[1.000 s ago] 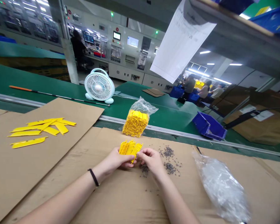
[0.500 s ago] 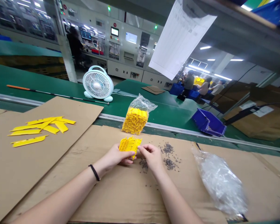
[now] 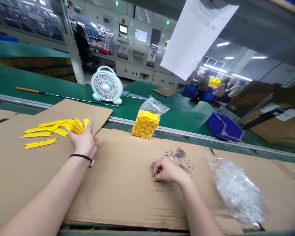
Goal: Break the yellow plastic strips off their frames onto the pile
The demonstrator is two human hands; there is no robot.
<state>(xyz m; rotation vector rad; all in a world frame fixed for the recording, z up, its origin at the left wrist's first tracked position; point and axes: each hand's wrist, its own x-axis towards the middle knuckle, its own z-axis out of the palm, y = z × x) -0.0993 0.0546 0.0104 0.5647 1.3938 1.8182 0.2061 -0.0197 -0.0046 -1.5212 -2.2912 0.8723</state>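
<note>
My left hand (image 3: pixel 85 141) is over the left cardboard sheet, its fingers closed around a fanned bunch of yellow plastic strips (image 3: pixel 76 126). Beside and partly behind that bunch lie several loose yellow strips (image 3: pixel 38 134). My right hand (image 3: pixel 169 169) rests low on the cardboard among small dark pieces (image 3: pixel 180 153), thumb and fingers curled together; whatever is between the fingertips is too small to make out. Behind both hands stands a clear plastic bag (image 3: pixel 147 124) packed with more yellow strips.
To the right lies a clear plastic bag (image 3: pixel 237 186), crumpled. A blue bin (image 3: pixel 225 127) sits beyond it. On the green surface at the back are a light blue fan (image 3: pixel 106 86) and a thin orange-handled rod (image 3: pixel 28 89). A paper sheet (image 3: pixel 196 39) hangs overhead.
My left hand has moved left with the yellow strips, from mid-table to the loose strips. My right hand has left the strips and come down onto the small dark pieces.
</note>
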